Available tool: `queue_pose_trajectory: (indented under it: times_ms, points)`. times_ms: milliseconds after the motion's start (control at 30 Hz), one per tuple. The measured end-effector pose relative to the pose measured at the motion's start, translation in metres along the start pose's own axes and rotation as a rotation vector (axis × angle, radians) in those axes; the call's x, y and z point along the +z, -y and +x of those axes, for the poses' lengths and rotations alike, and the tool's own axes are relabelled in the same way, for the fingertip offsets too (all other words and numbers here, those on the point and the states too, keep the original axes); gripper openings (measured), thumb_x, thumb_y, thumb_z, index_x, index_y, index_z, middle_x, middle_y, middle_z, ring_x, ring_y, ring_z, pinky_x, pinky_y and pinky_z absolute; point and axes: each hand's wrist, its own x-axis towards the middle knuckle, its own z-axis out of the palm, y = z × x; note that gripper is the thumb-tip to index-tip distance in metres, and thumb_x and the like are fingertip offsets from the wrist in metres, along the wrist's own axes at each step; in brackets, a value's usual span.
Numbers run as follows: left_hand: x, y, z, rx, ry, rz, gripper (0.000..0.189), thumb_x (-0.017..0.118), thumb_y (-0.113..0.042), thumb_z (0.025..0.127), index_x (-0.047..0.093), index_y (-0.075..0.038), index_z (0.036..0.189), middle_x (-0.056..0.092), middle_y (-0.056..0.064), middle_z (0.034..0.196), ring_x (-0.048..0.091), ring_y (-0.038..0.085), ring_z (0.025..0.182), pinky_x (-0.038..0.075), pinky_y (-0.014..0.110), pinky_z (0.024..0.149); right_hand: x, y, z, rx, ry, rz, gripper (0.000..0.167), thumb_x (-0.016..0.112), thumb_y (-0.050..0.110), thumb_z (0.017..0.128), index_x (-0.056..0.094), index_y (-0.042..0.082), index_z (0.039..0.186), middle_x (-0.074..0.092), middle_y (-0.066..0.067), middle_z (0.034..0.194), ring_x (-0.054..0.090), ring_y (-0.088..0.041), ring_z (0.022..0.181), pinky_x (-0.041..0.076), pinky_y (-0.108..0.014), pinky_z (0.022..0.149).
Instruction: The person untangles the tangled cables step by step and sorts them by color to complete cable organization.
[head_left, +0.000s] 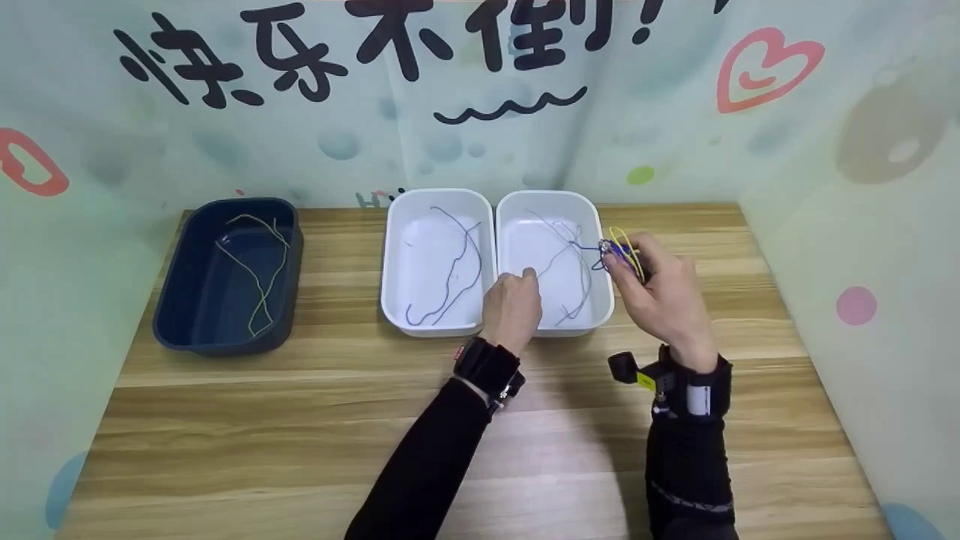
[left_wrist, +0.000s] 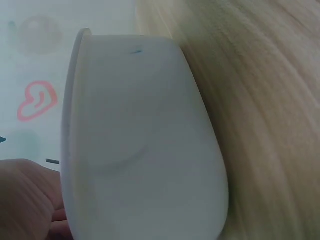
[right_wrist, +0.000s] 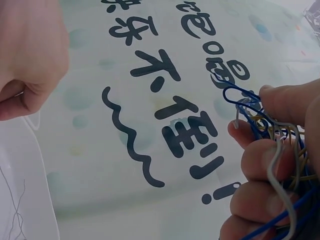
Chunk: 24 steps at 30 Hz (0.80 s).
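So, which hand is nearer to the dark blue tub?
Left. The left hand rests at the front rim of the right white tray, while the right hand, holding a bundle of coloured strings, is beyond that tray, farther from the dark blue tub.

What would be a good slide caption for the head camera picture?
Right hand holds a bundle of coloured strings beside two white tubs; left hand pinches a strand.

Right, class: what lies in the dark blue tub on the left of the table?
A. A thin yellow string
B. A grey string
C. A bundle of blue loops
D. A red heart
A: the head view shows a thin yellow string lying in the dark blue tub.
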Motion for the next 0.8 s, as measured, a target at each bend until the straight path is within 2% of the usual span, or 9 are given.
queue_pose_trajectory:
  times_ms: [233,800]
  points:
    - [-0.0018,-0.0012,0.0004,0.003,0.053,0.018,0.008,0.061,-0.002,0.087,0.069,-0.001,0.089,0.070,0.016,0.077,0.068,0.025,0.072,0.057,0.033,0.058,0.0012,0.0002,0.0001,0.000,0.015,-0.012,0.016,0.067,0.009,0.089,0.065,-0.002,0.101,0.073,-0.013,0.085,0.061,-0.015,0.065,0.043,-0.012,0.058]
    - [-0.0038,0.0022,-0.0033,0.050,0.027,-0.016,0.008,0.060,0.000,0.088,0.068,-0.001,0.086,0.070,0.015,0.075,0.068,0.026,0.071,0.057,0.034,0.058,0.0024,0.0002,0.0006,0.009,0.027,-0.034,0.017,0.067,0.011,0.090,0.066,-0.002,0.100,0.072,-0.011,0.081,0.057,-0.014,0.062,0.040,-0.013,0.055]
